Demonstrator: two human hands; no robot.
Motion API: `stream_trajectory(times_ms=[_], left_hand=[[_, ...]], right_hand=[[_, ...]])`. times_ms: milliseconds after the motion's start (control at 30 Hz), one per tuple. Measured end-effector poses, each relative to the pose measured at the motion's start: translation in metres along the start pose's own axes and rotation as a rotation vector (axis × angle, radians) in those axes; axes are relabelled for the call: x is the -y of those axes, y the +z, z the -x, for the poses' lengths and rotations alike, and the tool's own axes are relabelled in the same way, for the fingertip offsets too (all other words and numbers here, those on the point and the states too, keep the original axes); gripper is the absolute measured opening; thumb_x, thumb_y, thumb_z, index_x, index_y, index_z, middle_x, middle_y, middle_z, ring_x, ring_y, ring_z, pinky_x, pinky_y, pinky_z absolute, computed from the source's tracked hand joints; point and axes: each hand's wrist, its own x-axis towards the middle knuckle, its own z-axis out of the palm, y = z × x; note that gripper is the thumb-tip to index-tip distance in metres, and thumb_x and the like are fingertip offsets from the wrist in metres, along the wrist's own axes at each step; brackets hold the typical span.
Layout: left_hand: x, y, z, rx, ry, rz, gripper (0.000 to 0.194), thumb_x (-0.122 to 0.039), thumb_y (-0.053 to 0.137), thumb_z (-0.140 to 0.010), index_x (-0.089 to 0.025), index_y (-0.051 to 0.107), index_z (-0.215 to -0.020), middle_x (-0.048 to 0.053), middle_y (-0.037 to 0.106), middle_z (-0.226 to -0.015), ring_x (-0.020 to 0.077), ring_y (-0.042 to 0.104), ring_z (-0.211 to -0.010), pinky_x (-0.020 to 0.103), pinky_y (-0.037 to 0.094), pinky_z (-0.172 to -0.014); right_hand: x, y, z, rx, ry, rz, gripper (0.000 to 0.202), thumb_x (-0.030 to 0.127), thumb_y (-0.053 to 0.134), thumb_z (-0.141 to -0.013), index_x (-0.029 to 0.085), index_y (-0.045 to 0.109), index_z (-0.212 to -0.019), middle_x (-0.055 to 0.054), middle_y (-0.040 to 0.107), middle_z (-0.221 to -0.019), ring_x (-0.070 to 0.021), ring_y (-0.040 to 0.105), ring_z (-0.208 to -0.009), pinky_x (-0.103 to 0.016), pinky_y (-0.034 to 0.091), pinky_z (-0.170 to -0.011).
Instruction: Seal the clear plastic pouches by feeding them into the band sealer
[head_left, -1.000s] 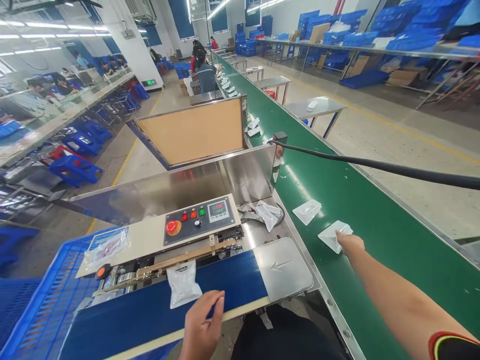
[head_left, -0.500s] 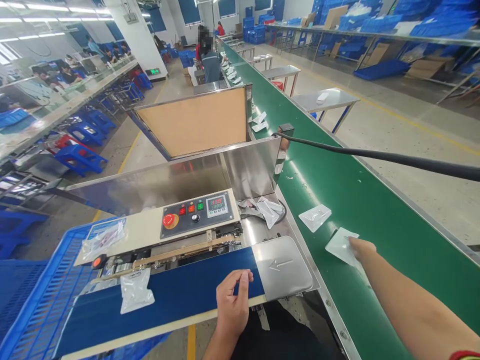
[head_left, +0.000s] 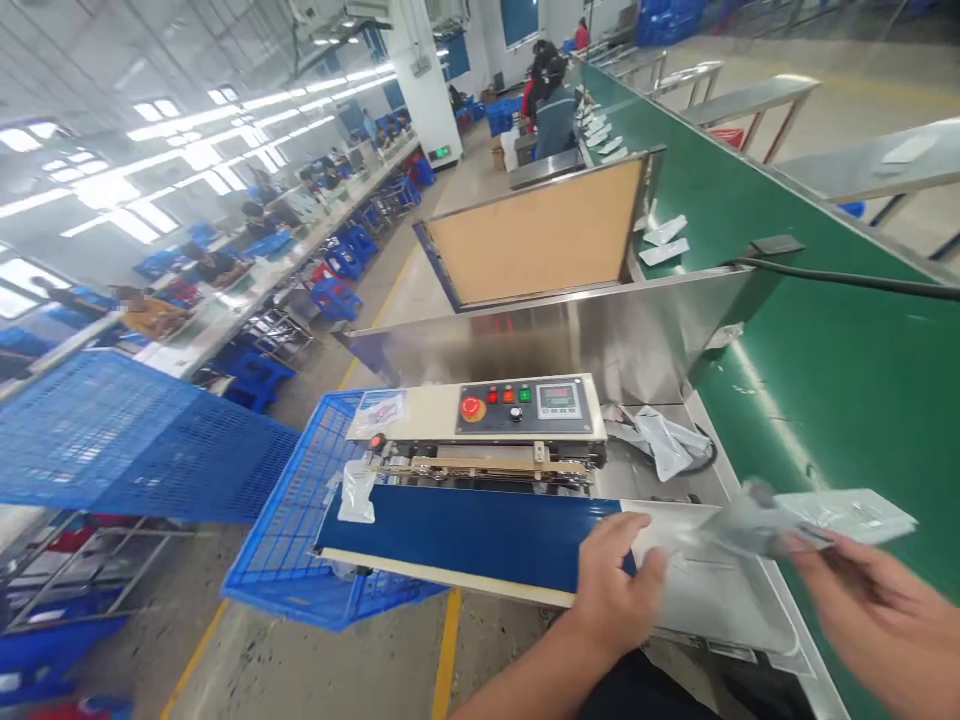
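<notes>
My right hand (head_left: pixel 874 600), at the edge of the green conveyor belt (head_left: pixel 795 400), pinches a pouch (head_left: pixel 754 522) that is smeared by motion over the metal feed plate (head_left: pixel 712 590). Just behind those fingers is another white pouch (head_left: pixel 859 513); whether it is held too, I cannot tell. My left hand (head_left: pixel 619 580) hovers by the right end of the blue belt (head_left: pixel 480 535), thumb and fingers apart with nothing between them. A white pouch (head_left: pixel 357 492) lies at the far left of the band sealer (head_left: pixel 420 410), its top edge at the sealing band.
Crumpled pouches (head_left: pixel 667 445) lie beside the sealer's control panel (head_left: pixel 525 405). A blue basket (head_left: pixel 281 540) stands at its left end. Behind rise a steel guard (head_left: pixel 555 340) and a tan board (head_left: pixel 532 240). A black cable (head_left: pixel 847 275) crosses the conveyor. Co-workers sit further off.
My right hand has lifted a pouch off the green belt and brought it left towards the feed plate. My left hand has opened. The pouch on the blue belt has moved left; the view has turned left.
</notes>
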Motion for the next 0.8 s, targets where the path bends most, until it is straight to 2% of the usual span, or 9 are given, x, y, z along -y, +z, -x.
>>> stream_trajectory(times_ms=[100,167,267,333,400,467,567,633,800], left_hand=[[-0.004,0.011,-0.009,0.022,-0.035,0.059,0.049,-0.056,0.055,-0.106,-0.017,0.083,-0.111,0.015,0.083,-0.103,0.0256,0.076,-0.092,0.036,0.062,-0.088],[-0.003,0.013,-0.011,-0.011,-0.142,0.117,0.052,-0.056,0.051,-0.108,-0.016,0.084,-0.099,0.012,0.082,-0.09,0.0228,0.073,-0.081,0.032,0.059,-0.078],[0.003,0.01,-0.007,-0.071,-0.291,0.192,0.057,-0.059,0.051,-0.107,-0.015,0.082,-0.09,0.009,0.077,-0.079,0.0197,0.065,-0.07,0.028,0.053,-0.067],[0.01,0.007,-0.003,-0.049,-0.317,0.207,0.057,-0.059,0.052,-0.106,-0.014,0.081,-0.089,0.008,0.076,-0.078,0.019,0.062,-0.069,0.028,0.05,-0.066],[0.017,0.005,-0.003,-0.004,-0.325,0.192,0.055,-0.058,0.053,-0.105,-0.014,0.081,-0.087,0.008,0.075,-0.078,0.0192,0.062,-0.07,0.028,0.049,-0.067],[0.026,0.005,-0.008,-0.003,-0.384,0.169,0.052,-0.057,0.058,-0.101,-0.015,0.08,-0.079,0.006,0.072,-0.072,0.0189,0.06,-0.067,0.027,0.047,-0.064],[0.042,0.008,-0.021,-0.127,-0.598,0.221,0.045,-0.057,0.073,-0.088,-0.016,0.078,-0.068,0.002,0.064,-0.06,0.0177,0.055,-0.06,0.026,0.044,-0.058],[0.053,0.009,-0.03,-0.203,-0.719,0.312,0.043,-0.057,0.082,-0.078,-0.015,0.078,-0.067,0.001,0.063,-0.058,0.0176,0.055,-0.059,0.027,0.044,-0.057],[0.074,-0.001,-0.039,-0.283,-0.767,0.382,0.047,-0.058,0.087,-0.069,-0.012,0.083,-0.075,0.006,0.072,-0.069,0.0195,0.062,-0.064,0.029,0.049,-0.061]], right_hand=[[0.042,0.024,0.027,0.225,-0.042,-0.198,0.056,0.077,0.078,-0.062,0.028,0.084,-0.088,-0.011,0.083,-0.089,-0.0324,0.077,-0.077,-0.04,0.063,-0.068],[0.057,0.036,0.037,0.32,-0.028,-0.346,0.057,0.076,0.08,-0.063,0.025,0.084,-0.089,-0.011,0.083,-0.088,-0.03,0.077,-0.074,-0.037,0.064,-0.066],[0.064,0.044,0.042,0.446,-0.02,-0.489,0.057,0.076,0.077,-0.072,0.023,0.083,-0.09,-0.013,0.083,-0.093,-0.0302,0.078,-0.083,-0.035,0.066,-0.074],[0.063,0.045,0.042,0.513,-0.048,-0.479,0.053,0.074,0.075,-0.075,0.022,0.082,-0.084,-0.011,0.082,-0.09,-0.0304,0.078,-0.086,-0.035,0.066,-0.078],[0.06,0.047,0.04,0.524,-0.06,-0.416,0.048,0.069,0.076,-0.075,0.022,0.081,-0.079,-0.01,0.081,-0.083,-0.0296,0.077,-0.082,-0.033,0.064,-0.075],[0.057,0.052,0.034,0.485,0.004,-0.349,0.044,0.065,0.076,-0.074,0.021,0.08,-0.077,-0.008,0.077,-0.074,-0.0269,0.074,-0.073,-0.031,0.061,-0.067],[0.051,0.067,0.024,0.414,0.22,-0.356,0.041,0.061,0.073,-0.074,0.019,0.076,-0.074,-0.004,0.067,-0.06,-0.0207,0.064,-0.055,-0.029,0.053,-0.054],[0.051,0.078,0.019,0.415,0.331,-0.44,0.038,0.057,0.073,-0.073,0.019,0.071,-0.071,-0.002,0.062,-0.057,-0.0184,0.061,-0.052,-0.028,0.051,-0.052],[0.064,0.103,0.013,0.473,0.35,-0.478,0.034,0.052,0.075,-0.072,0.02,0.067,-0.066,-0.001,0.062,-0.058,-0.0174,0.064,-0.054,-0.025,0.047,-0.05]])
